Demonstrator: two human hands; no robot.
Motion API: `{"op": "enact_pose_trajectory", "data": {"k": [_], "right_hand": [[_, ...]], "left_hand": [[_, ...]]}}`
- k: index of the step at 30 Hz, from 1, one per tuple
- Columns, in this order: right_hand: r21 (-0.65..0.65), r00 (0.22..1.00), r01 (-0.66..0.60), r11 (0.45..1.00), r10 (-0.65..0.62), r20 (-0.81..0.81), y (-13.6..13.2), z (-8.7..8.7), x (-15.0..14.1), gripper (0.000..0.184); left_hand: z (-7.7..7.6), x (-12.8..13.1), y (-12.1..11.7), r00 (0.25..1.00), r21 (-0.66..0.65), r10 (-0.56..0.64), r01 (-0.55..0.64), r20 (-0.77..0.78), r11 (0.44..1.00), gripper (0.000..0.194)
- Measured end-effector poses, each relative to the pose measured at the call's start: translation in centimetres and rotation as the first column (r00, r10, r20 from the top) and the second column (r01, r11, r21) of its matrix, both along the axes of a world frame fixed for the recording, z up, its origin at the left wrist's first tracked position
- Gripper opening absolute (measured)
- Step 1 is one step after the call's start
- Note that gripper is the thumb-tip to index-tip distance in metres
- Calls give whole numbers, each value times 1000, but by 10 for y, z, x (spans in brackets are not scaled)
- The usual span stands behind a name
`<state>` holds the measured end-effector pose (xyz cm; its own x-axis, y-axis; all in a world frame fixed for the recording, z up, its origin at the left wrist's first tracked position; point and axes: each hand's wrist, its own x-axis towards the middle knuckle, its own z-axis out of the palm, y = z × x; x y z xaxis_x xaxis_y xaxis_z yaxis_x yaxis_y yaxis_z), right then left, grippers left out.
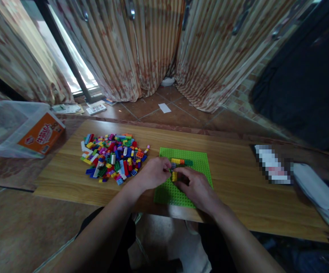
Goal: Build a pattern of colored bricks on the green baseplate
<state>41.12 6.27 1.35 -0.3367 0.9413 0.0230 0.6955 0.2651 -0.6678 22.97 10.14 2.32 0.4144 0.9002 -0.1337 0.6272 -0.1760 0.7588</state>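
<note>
A green studded baseplate (202, 163) lies on the wooden table. On its upper part, a row of toy building bricks runs from a yellow brick (176, 161) through orange to a dark green brick (189, 162), with a grey-blue brick (173, 165) just below the left end. My right hand (195, 186) rests over the plate, thumb and fingers closed about another yellow brick (175, 176). Close against it, at the plate's left side, my left hand (155, 173) has its fingers pinched together; what they hold is hidden.
Left of the plate spreads a pile of mixed coloured bricks (113, 155). A clear plastic box (16, 125) with an orange label stands at far left. A blurred-out flat item (272, 165) and a white object (317, 185) lie at the right. Curtains (153, 49) hang beyond the table (238, 182).
</note>
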Motion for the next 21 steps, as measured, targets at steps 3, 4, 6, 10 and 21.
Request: {"op": "enact_pose_trajectory", "data": {"k": [3,4,6,10,21], "right_hand": [[-8,1000,1,1000,-1,-12,0,1,0,29],[-12,1000,0,1000,0,-16,0,1,0,29],[-25,1000,7,1000,-7,-20,0,2,0,29],[-53,999,48,997,-49,-5,-1,5,-1,30],[-54,995,77,996,-74,63,0,8,-3,26]], "left_hand": [[-1,1,0,1000,-6,17,-17,12,1000,14],[-1,1,0,1000,-12,21,-21,16,1000,14],[-1,1,0,999,-21,26,-25,18,999,14],[0,2,-1,999,-21,41,-41,19,999,16],[2,3,-2,999,-31,35,-35,7,999,18]]}}
